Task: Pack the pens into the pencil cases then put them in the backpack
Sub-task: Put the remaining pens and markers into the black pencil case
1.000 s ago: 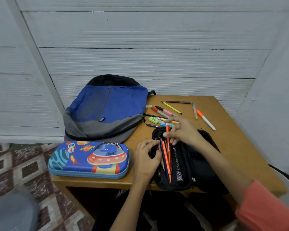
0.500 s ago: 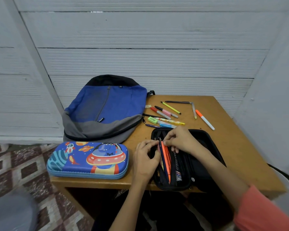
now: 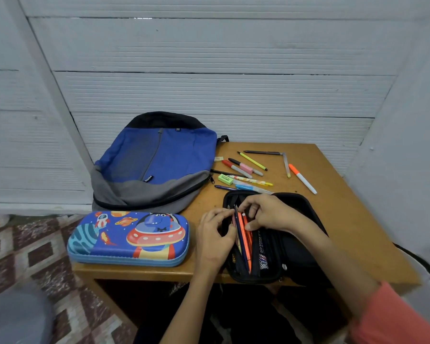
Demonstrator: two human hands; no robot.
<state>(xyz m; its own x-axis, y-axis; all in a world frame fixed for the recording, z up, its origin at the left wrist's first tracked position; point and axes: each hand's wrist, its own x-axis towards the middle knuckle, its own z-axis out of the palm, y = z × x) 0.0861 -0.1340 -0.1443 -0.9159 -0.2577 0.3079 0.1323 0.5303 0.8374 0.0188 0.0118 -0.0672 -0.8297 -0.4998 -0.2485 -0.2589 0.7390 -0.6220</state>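
At the front-left corner of the table (image 3: 345, 219), a closed blue cartoon pencil case (image 3: 128, 238) is laid flat along the front edge. Behind it, a blue and grey backpack (image 3: 154, 165) is spread over the back-left corner, overhanging the left edge. Near the middle of the front edge, the left hand (image 3: 215, 240) is seen with its fingers curled onto the left rim of the black pencil case (image 3: 301, 252), which lies open. Packed pens (image 3: 243, 242), orange and blue, are lined up inside it and are pinched near their tops by the curled fingers of the right hand (image 3: 268, 213). Loose pens (image 3: 252, 161) and a green eraser (image 3: 225, 179) are scattered behind the open case toward the back edge, with an orange marker (image 3: 302, 178) furthest right.
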